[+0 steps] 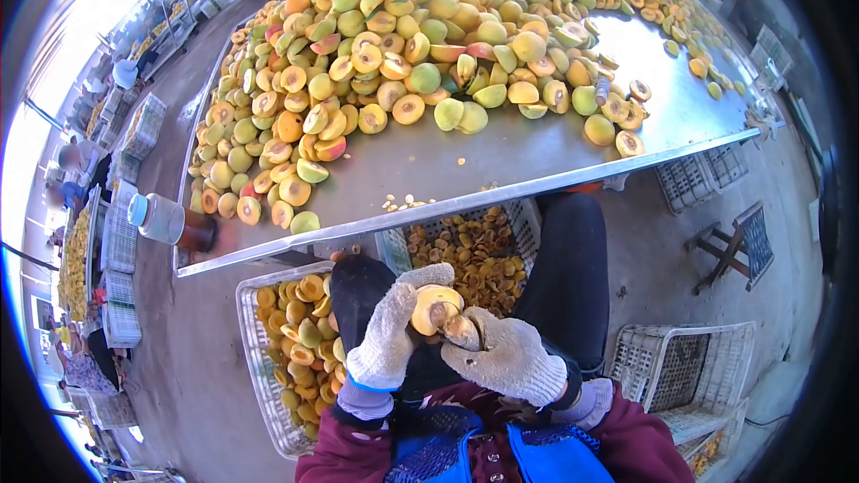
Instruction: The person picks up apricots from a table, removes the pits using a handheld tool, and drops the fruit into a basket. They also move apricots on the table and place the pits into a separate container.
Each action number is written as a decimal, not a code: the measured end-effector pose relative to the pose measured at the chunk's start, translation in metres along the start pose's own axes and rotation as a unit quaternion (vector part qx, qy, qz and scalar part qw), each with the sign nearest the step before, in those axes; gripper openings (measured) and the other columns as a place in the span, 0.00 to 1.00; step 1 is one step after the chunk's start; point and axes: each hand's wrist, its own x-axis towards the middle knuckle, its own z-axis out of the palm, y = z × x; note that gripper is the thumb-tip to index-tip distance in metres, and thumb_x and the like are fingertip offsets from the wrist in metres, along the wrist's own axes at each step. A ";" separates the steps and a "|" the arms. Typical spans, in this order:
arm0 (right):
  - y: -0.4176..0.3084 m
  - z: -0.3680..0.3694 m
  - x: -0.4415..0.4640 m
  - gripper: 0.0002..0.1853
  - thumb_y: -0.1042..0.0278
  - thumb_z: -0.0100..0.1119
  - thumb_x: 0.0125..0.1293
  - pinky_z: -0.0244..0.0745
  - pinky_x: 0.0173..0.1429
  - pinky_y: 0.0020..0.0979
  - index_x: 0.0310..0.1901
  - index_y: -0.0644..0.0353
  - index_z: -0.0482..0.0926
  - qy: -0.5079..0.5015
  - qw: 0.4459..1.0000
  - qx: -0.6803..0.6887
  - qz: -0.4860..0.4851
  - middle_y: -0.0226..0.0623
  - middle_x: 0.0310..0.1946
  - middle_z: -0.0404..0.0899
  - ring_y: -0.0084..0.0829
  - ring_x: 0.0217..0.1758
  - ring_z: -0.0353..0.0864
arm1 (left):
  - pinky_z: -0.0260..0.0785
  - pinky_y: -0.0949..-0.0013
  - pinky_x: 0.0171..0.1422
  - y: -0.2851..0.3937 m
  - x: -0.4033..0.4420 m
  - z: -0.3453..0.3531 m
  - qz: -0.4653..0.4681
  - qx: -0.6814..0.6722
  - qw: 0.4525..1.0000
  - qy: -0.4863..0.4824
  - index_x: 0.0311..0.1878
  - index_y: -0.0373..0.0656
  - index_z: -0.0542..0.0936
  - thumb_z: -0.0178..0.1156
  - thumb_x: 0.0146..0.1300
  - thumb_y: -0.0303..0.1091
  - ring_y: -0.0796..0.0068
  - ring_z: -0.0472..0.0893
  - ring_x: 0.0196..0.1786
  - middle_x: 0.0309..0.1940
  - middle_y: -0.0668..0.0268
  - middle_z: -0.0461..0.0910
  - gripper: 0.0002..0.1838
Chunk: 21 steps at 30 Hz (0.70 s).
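Above my lap, my left hand (390,326), in a pale knit glove, is closed around a yellow fruit half (436,307) with its cut face and brown centre showing. My right hand (506,356), gloved too, touches the right side of that fruit with its fingers curled. A thin curved edge shows by the right fingertips, but what the right hand grips there is too small to make out. In front of me a metal table (376,174) bears a large heap of halved yellow and green fruit (385,45).
A crate of fruit halves (300,349) stands left of my legs, and a crate of brownish pieces (470,250) between my knees. An empty crate (684,367) and a folding stool (741,246) are at right. A jar (170,222) stands at the table's left corner. People work far left.
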 end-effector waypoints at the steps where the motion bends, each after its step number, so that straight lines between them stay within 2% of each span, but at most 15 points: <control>1: -0.003 0.000 0.000 0.21 0.45 0.61 0.60 0.77 0.36 0.45 0.45 0.53 0.75 -0.013 1.000 -0.008 0.015 0.43 0.26 0.82 0.47 0.31 0.84 | 0.72 0.64 0.57 0.000 -0.002 0.000 0.015 0.024 1.000 -0.002 0.65 0.37 0.69 0.45 0.71 0.63 0.65 0.80 0.49 0.46 0.55 0.81 0.37; 5: -0.007 0.004 -0.005 0.22 0.45 0.61 0.61 0.78 0.38 0.45 0.47 0.53 0.76 -0.024 1.000 -0.006 0.015 0.43 0.27 0.83 0.48 0.32 0.84 | 0.72 0.65 0.57 0.001 -0.012 0.000 0.035 0.033 0.999 0.007 0.62 0.34 0.72 0.44 0.72 0.62 0.66 0.80 0.49 0.45 0.56 0.81 0.36; 7: -0.005 0.013 -0.010 0.22 0.45 0.60 0.61 0.78 0.39 0.45 0.49 0.52 0.77 -0.023 1.000 0.014 -0.014 0.43 0.28 0.83 0.49 0.33 0.84 | 0.69 0.68 0.61 0.009 -0.019 0.001 0.046 0.111 0.993 -0.008 0.61 0.31 0.73 0.42 0.75 0.58 0.71 0.79 0.53 0.50 0.59 0.80 0.34; 8: -0.005 0.014 -0.008 0.22 0.45 0.60 0.61 0.78 0.39 0.45 0.49 0.52 0.77 -0.023 1.000 0.012 -0.014 0.43 0.28 0.83 0.49 0.33 0.84 | 0.69 0.69 0.59 0.011 -0.017 0.001 0.089 0.162 0.983 -0.017 0.58 0.31 0.75 0.43 0.75 0.56 0.73 0.79 0.51 0.48 0.59 0.81 0.33; 9: -0.005 0.016 -0.008 0.22 0.45 0.60 0.61 0.79 0.38 0.42 0.49 0.51 0.77 -0.047 0.999 0.021 0.000 0.42 0.27 0.83 0.46 0.31 0.85 | 0.69 0.69 0.59 0.016 -0.018 0.000 0.088 0.158 0.983 -0.016 0.58 0.31 0.75 0.43 0.75 0.56 0.73 0.79 0.51 0.48 0.59 0.81 0.33; 11: -0.010 0.013 -0.006 0.21 0.46 0.61 0.61 0.79 0.37 0.40 0.50 0.51 0.78 -0.069 0.997 0.027 0.012 0.41 0.26 0.83 0.43 0.30 0.85 | 0.68 0.70 0.59 0.031 -0.018 -0.003 0.065 0.251 0.964 -0.062 0.56 0.32 0.76 0.46 0.75 0.52 0.73 0.79 0.51 0.47 0.58 0.81 0.28; 12: -0.016 0.009 -0.005 0.20 0.48 0.61 0.62 0.78 0.34 0.36 0.50 0.51 0.78 -0.123 0.984 0.107 0.069 0.37 0.25 0.83 0.36 0.27 0.84 | 0.69 0.71 0.58 0.033 -0.016 -0.005 0.079 0.251 0.962 -0.072 0.54 0.32 0.77 0.50 0.74 0.46 0.74 0.78 0.51 0.48 0.57 0.80 0.23; 13: -0.020 0.007 -0.004 0.19 0.49 0.62 0.62 0.77 0.32 0.31 0.50 0.51 0.78 -0.176 0.958 0.186 0.124 0.33 0.24 0.82 0.29 0.24 0.83 | 0.69 0.71 0.58 0.030 -0.016 -0.008 0.081 0.252 0.962 -0.071 0.54 0.32 0.77 0.50 0.74 0.46 0.74 0.78 0.51 0.48 0.57 0.80 0.23; 14: -0.021 0.008 -0.002 0.19 0.49 0.62 0.62 0.77 0.32 0.31 0.50 0.51 0.78 -0.177 0.959 0.185 0.121 0.33 0.24 0.82 0.29 0.24 0.83 | 0.69 0.71 0.58 0.027 -0.016 -0.013 0.080 0.197 0.975 -0.064 0.56 0.33 0.76 0.52 0.73 0.44 0.75 0.77 0.51 0.50 0.58 0.80 0.22; 15: -0.022 0.009 -0.001 0.18 0.53 0.62 0.63 0.75 0.30 0.28 0.50 0.52 0.77 -0.163 0.949 0.237 0.126 0.30 0.24 0.81 0.24 0.23 0.81 | 0.69 0.71 0.57 0.025 -0.017 -0.015 0.077 0.143 0.985 -0.057 0.58 0.34 0.75 0.53 0.73 0.43 0.76 0.77 0.52 0.51 0.60 0.79 0.22; 16: -0.022 0.011 -0.001 0.17 0.56 0.63 0.64 0.73 0.27 0.24 0.50 0.54 0.77 -0.149 0.936 0.290 0.134 0.27 0.24 0.80 0.18 0.21 0.78 | 0.69 0.71 0.57 0.023 -0.021 -0.013 0.076 0.144 0.985 -0.055 0.58 0.34 0.75 0.53 0.73 0.43 0.76 0.77 0.52 0.51 0.60 0.79 0.22; 18: -0.021 0.010 0.001 0.16 0.59 0.62 0.65 0.72 0.26 0.23 0.51 0.55 0.77 -0.115 0.925 0.341 0.124 0.26 0.24 0.79 0.17 0.21 0.77 | 0.69 0.72 0.58 0.019 -0.028 -0.006 0.008 -0.023 1.000 0.003 0.63 0.37 0.71 0.56 0.71 0.39 0.77 0.75 0.53 0.54 0.63 0.77 0.22; 19: -0.020 0.009 0.002 0.15 0.61 0.62 0.65 0.70 0.25 0.22 0.51 0.57 0.76 -0.079 0.910 0.390 0.113 0.26 0.24 0.78 0.16 0.21 0.75 | 0.69 0.72 0.58 0.020 -0.030 -0.008 0.008 -0.023 1.000 0.003 0.63 0.37 0.71 0.56 0.71 0.39 0.77 0.75 0.53 0.54 0.63 0.77 0.22; 21: -0.019 0.012 0.004 0.15 0.63 0.62 0.66 0.70 0.23 0.22 0.51 0.58 0.76 -0.055 0.916 0.379 0.120 0.27 0.23 0.78 0.17 0.21 0.76 | 0.72 0.70 0.56 0.021 -0.034 -0.016 -0.069 0.099 0.992 -0.029 0.65 0.39 0.70 0.61 0.64 0.30 0.72 0.78 0.50 0.49 0.64 0.78 0.26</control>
